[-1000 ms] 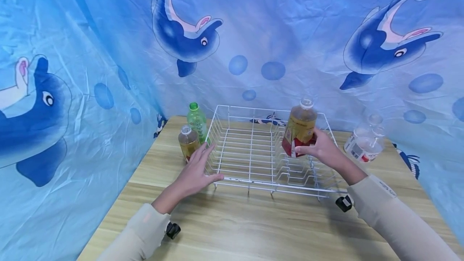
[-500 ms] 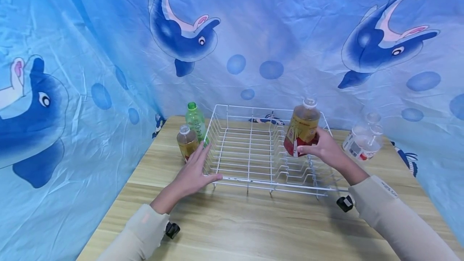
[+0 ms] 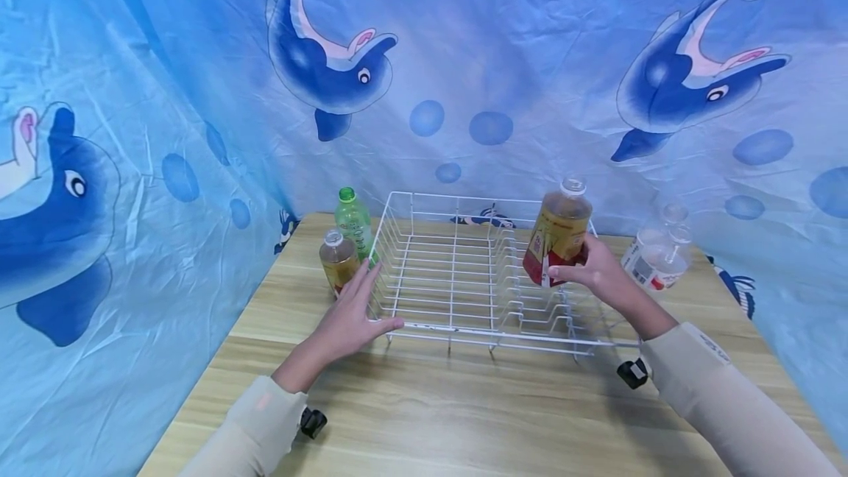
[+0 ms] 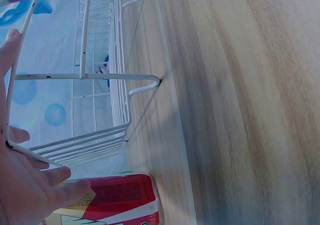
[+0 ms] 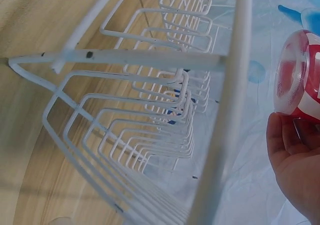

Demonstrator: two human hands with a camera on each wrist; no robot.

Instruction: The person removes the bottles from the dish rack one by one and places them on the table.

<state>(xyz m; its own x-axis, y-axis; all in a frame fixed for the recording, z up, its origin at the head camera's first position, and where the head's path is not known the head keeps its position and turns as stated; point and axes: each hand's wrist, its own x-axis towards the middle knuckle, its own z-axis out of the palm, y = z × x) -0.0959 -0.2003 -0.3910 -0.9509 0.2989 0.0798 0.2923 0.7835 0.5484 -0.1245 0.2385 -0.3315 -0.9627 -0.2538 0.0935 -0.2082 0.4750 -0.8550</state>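
My right hand (image 3: 599,269) grips a clear plastic bottle (image 3: 556,238) with a yellow and red label. The bottle is slightly tilted, raised over the right end of a white wire dish rack (image 3: 453,282). In the right wrist view its red base (image 5: 295,75) shows above the rack's rim. My left hand (image 3: 346,322) rests at the rack's front left corner, fingers spread along the left side and thumb along the front rail. Just outside that side stands a small bottle (image 3: 339,263) with a like label, close to my left fingertips. Behind it is a green bottle (image 3: 354,221).
Clear bottles (image 3: 659,260) with white labels stand on the wooden table (image 3: 424,407) beyond the rack's right end. A blue dolphin-print curtain (image 3: 457,79) closes off the back and sides. Wire dividers (image 3: 523,300) fill the rack's right part.
My right hand has carried the bottle a little to the right over the rack. My left hand stays at the rack's corner. The whole head view has shifted slightly.
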